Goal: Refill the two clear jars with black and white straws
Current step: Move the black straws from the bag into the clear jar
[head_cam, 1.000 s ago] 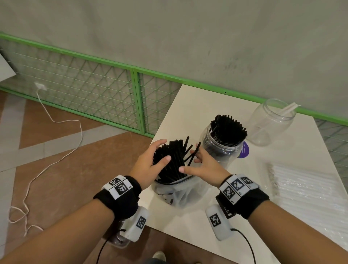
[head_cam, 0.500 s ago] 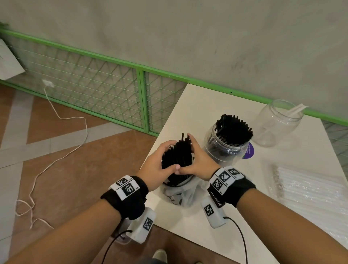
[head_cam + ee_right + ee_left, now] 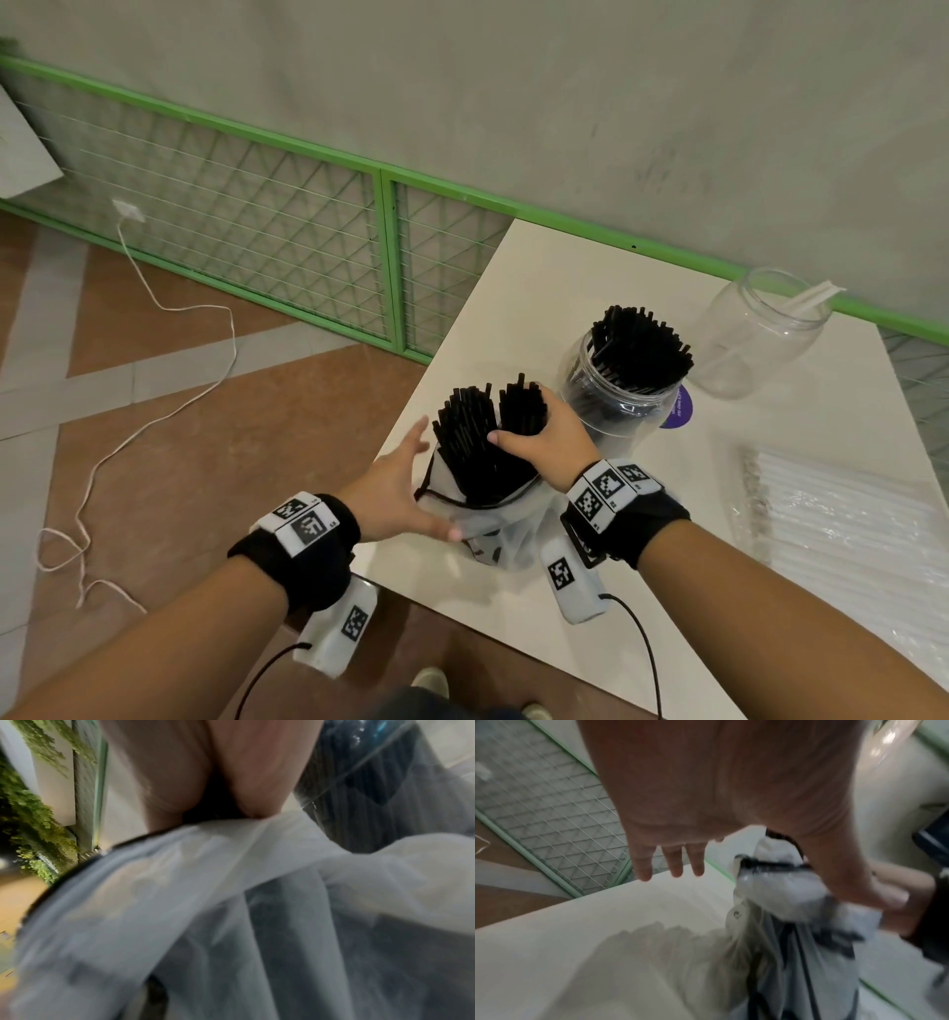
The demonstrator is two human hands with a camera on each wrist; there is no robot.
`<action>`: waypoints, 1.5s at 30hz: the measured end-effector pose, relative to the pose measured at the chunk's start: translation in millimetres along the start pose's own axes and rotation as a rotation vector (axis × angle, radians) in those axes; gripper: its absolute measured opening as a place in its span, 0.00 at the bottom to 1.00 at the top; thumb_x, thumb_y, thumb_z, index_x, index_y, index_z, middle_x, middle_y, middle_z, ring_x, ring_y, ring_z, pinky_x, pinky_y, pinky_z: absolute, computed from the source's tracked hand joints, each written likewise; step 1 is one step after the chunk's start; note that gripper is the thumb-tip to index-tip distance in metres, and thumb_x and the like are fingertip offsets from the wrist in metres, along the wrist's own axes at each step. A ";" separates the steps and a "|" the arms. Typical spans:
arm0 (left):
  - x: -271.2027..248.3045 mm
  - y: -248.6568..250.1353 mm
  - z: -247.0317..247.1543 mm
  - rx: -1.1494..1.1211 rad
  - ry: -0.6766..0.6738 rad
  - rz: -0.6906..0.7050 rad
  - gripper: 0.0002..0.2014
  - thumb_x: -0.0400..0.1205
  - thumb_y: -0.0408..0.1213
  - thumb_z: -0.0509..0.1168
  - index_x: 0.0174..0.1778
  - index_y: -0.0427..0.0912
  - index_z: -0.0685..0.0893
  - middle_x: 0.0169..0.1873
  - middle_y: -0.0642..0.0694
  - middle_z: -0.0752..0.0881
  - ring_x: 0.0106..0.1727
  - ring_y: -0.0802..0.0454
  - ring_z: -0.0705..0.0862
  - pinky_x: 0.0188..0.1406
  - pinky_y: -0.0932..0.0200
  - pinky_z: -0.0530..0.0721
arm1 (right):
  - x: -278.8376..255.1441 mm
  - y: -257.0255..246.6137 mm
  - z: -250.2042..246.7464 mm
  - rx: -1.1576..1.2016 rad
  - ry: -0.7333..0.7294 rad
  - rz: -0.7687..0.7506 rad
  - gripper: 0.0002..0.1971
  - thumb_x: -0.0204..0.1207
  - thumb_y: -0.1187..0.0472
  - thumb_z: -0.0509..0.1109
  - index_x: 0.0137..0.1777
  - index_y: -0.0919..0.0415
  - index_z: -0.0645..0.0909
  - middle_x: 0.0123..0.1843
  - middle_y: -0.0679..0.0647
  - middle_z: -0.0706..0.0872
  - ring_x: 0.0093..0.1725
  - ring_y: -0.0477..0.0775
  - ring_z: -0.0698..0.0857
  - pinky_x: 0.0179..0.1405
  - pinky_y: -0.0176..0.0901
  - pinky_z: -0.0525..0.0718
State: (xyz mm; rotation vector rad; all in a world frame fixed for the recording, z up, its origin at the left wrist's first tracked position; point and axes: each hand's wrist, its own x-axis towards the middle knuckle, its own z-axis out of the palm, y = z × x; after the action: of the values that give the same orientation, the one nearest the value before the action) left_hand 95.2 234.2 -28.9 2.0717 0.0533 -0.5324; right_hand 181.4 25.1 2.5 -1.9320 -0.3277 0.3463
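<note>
While the right grip (image 3: 547, 446) clasps a bunch of black straws (image 3: 521, 416), the left grip (image 3: 398, 485), fingers spread, steadies their plastic bag (image 3: 506, 529).

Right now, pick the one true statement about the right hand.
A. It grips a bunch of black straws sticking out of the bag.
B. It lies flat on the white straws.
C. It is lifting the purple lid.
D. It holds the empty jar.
A: in the head view the right hand curls its grip round a bunch of black straws rising from the bag.
</note>
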 end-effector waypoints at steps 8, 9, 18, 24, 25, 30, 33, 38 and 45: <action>22.5 21.5 29.3 -0.343 0.192 0.130 0.58 0.54 0.42 0.86 0.78 0.55 0.61 0.61 0.59 0.83 0.63 0.61 0.81 0.63 0.55 0.81 | -3.6 -8.2 3.1 0.013 -0.006 -0.103 0.19 0.67 0.61 0.79 0.56 0.51 0.81 0.52 0.47 0.89 0.56 0.48 0.86 0.63 0.53 0.83; 25.3 22.6 29.9 -0.364 0.234 0.144 0.55 0.54 0.45 0.86 0.76 0.56 0.63 0.60 0.58 0.84 0.62 0.60 0.82 0.64 0.51 0.82 | -4.1 -11.4 2.5 0.007 -0.016 -0.116 0.20 0.66 0.60 0.79 0.59 0.51 0.81 0.53 0.47 0.89 0.58 0.48 0.86 0.64 0.53 0.82; 17.6 22.6 24.9 -0.491 0.402 0.169 0.28 0.68 0.31 0.79 0.57 0.61 0.77 0.52 0.58 0.87 0.55 0.66 0.85 0.52 0.70 0.82 | -2.3 -40.5 -10.8 0.042 -0.004 -0.205 0.14 0.70 0.64 0.79 0.46 0.46 0.79 0.43 0.41 0.85 0.48 0.40 0.84 0.54 0.33 0.82; 17.7 20.8 22.9 -0.481 0.405 0.168 0.25 0.69 0.33 0.79 0.55 0.59 0.79 0.51 0.57 0.89 0.55 0.64 0.86 0.55 0.63 0.82 | -1.1 -38.9 -21.0 0.207 0.133 -0.161 0.11 0.72 0.70 0.77 0.53 0.67 0.83 0.44 0.47 0.90 0.48 0.40 0.88 0.52 0.32 0.83; 18.1 20.5 22.5 -0.480 0.404 0.171 0.25 0.69 0.33 0.79 0.55 0.59 0.79 0.51 0.56 0.89 0.55 0.63 0.86 0.55 0.62 0.82 | -1.9 -36.9 -21.4 0.221 0.138 -0.145 0.11 0.71 0.70 0.77 0.52 0.66 0.82 0.44 0.47 0.90 0.47 0.41 0.88 0.52 0.32 0.84; 18.3 19.0 22.6 -0.462 0.420 0.170 0.25 0.69 0.32 0.79 0.56 0.59 0.80 0.50 0.56 0.89 0.54 0.62 0.86 0.54 0.61 0.83 | -8.9 -16.2 -17.1 0.194 0.161 -0.076 0.16 0.67 0.66 0.81 0.54 0.61 0.83 0.48 0.51 0.91 0.51 0.44 0.88 0.54 0.35 0.85; 17.5 19.3 23.5 -0.431 0.431 0.173 0.25 0.69 0.32 0.79 0.56 0.58 0.80 0.49 0.56 0.89 0.52 0.64 0.86 0.51 0.65 0.83 | -12.4 0.9 -11.8 0.136 0.165 -0.049 0.16 0.66 0.64 0.82 0.49 0.52 0.81 0.47 0.49 0.89 0.50 0.44 0.87 0.53 0.32 0.83; 18.7 19.5 23.7 -0.405 0.439 0.178 0.24 0.69 0.30 0.79 0.55 0.56 0.79 0.49 0.54 0.89 0.52 0.64 0.86 0.50 0.67 0.82 | -16.7 15.7 -5.6 0.122 0.171 0.041 0.15 0.67 0.64 0.82 0.52 0.64 0.84 0.47 0.52 0.90 0.49 0.43 0.88 0.49 0.33 0.82; 20.3 18.6 23.5 -0.380 0.439 0.159 0.22 0.70 0.35 0.79 0.56 0.53 0.80 0.49 0.53 0.89 0.51 0.62 0.86 0.53 0.59 0.84 | -14.0 -17.6 -23.1 0.180 0.257 -0.011 0.10 0.71 0.63 0.78 0.47 0.69 0.84 0.45 0.61 0.89 0.48 0.56 0.89 0.52 0.47 0.87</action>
State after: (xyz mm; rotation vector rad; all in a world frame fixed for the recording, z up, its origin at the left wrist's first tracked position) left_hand 109.9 201.3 -32.3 1.7638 0.2272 0.0384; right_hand 176.3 6.6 28.5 -1.7717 -0.1330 0.1127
